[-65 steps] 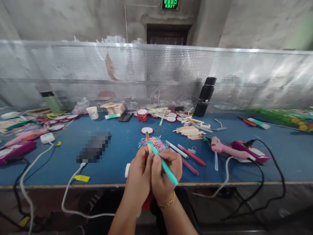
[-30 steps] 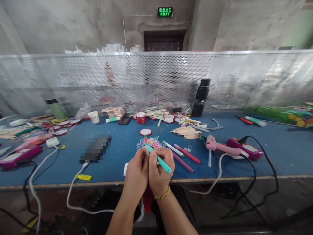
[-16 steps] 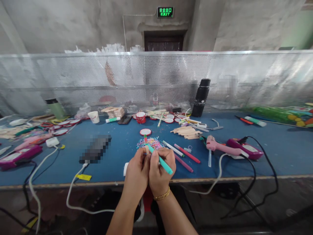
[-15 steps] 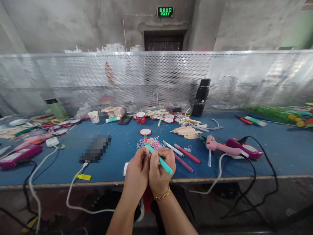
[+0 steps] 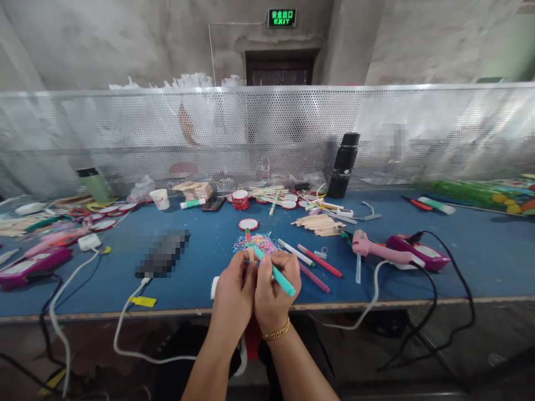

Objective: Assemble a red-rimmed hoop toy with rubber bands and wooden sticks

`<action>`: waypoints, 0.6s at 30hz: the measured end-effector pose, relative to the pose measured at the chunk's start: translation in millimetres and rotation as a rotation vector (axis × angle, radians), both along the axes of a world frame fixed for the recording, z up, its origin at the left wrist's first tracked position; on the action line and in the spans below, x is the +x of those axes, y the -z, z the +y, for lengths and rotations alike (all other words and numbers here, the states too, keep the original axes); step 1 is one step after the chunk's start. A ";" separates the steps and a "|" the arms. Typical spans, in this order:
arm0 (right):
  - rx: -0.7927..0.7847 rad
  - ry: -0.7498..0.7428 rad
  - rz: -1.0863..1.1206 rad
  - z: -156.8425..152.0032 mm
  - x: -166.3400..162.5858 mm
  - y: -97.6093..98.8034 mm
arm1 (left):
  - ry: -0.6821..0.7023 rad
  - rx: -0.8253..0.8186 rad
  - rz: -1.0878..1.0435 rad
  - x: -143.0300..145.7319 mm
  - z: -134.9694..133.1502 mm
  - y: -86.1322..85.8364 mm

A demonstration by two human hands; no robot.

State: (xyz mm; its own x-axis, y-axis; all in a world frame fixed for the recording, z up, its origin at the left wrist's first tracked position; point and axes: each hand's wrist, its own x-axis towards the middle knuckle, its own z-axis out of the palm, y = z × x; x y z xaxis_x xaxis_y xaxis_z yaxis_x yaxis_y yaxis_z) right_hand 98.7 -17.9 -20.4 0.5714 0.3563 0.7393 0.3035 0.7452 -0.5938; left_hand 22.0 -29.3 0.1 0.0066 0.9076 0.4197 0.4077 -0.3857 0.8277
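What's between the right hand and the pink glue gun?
Head view: a white marker, a red marker and a pink marker lie between the right hand and the pink glue gun, plus a small clear piece.

The right hand (image 5: 273, 287) holds a turquoise marker (image 5: 282, 279) at a wooden stick (image 5: 251, 253) pinched in the left hand (image 5: 234, 287).

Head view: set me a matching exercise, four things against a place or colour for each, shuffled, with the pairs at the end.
1. Turquoise marker
2. Wooden stick with a green-and-red end
3. Glue gun on the right
4. Black flask

A. Near the perforated screen
B. In the left hand
C. Pink
D. In the right hand

Pairs: 1-D, 2-B, 3-C, 4-A
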 end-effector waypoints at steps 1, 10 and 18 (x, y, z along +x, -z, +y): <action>0.003 -0.005 -0.004 0.1 0.2 0.2 | 0.008 -0.003 -0.009 0.0 0.0 0.5; -0.005 0.001 -0.002 1.6 0.2 0.3 | -0.027 0.011 0.003 0.6 -0.2 0.7; -0.001 -0.028 -0.016 1.4 0.0 -1.1 | 0.000 0.024 -0.018 -0.1 0.1 1.4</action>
State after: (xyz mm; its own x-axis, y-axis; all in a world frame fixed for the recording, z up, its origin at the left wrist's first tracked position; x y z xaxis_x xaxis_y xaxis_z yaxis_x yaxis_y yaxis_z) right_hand 98.7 -16.5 -19.3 0.5495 0.3730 0.7476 0.2921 0.7526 -0.5902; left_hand 21.9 -29.2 -1.3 -0.0008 0.8972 0.4416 0.3929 -0.4059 0.8252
